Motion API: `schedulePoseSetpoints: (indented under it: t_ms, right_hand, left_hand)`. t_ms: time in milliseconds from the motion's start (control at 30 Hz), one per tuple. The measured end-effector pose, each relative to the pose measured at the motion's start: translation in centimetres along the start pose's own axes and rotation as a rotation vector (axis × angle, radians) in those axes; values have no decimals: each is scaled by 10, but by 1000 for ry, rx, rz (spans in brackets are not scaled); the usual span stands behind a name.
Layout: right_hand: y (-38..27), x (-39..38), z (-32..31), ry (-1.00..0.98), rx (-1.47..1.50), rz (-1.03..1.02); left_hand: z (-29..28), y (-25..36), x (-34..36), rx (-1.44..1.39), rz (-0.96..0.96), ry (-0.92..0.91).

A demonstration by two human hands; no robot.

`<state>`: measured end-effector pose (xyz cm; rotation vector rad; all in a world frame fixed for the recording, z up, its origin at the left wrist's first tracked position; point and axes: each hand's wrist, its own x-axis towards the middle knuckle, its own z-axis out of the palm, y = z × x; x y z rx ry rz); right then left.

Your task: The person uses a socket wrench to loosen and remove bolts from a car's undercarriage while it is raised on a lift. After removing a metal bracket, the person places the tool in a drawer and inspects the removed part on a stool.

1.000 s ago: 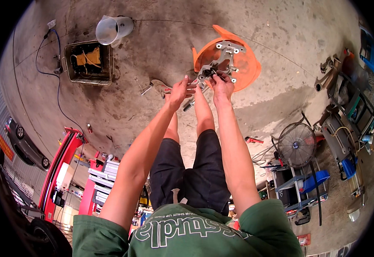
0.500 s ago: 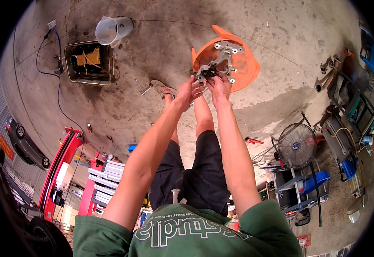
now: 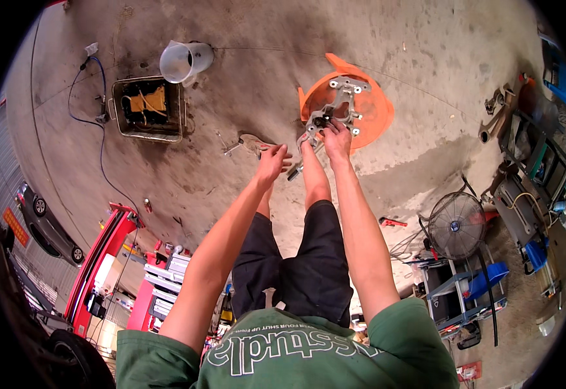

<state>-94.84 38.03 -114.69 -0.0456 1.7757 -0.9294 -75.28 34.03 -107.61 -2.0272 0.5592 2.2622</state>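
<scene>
A grey cast-metal bracket [image 3: 344,102], with several pale round bushings, rests on an orange plastic stool [image 3: 379,107] in front of me. My right hand [image 3: 338,139] is closed at the bracket's near end, its fingers on a small black part [image 3: 322,122] set against the metal. The fingertips are partly hidden there. My left hand [image 3: 273,163] is off the bracket, left of my right leg, fingers apart with nothing visible in them. A bar-shaped metal tool [image 3: 294,172] with a dark end shows between that hand and my right leg; its far end is hidden.
Left of me, a metal tray [image 3: 180,117] holds a black-and-yellow part beside a translucent jug [image 3: 189,63]. A blue hose [image 3: 103,152] crosses the floor. A wrench [image 3: 231,148] lies by my left shoe. A round fan [image 3: 456,225] and a blue-grey cart [image 3: 455,292] stand to the right.
My left hand has left the bracket and come back toward me and to the left, its fingers spreading. The right hand stays at the black part. The whole view has shifted slightly.
</scene>
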Motion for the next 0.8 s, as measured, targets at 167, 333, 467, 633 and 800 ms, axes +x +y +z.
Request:
schedulePoseSetpoints:
  t_ms: [167, 333, 467, 633, 800]
  right_hand:
    - [-24, -26, 12, -1, 237, 126]
    - [-33, -37, -10, 123, -135, 117]
    - [-129, -104, 12, 111, 73, 125]
    - [-350, -241, 55, -139, 213, -333]
    - [-541, -374, 63, -100, 131, -1348]
  left_hand:
    - [-79, -21, -43, 105, 52, 112]
    - [-159, -20, -104, 183, 79, 194]
    - [-247, -32, -151, 154, 66, 277]
    - [-338, -24, -197, 75, 89, 403]
    - [-396, 18, -205, 104, 50, 427]
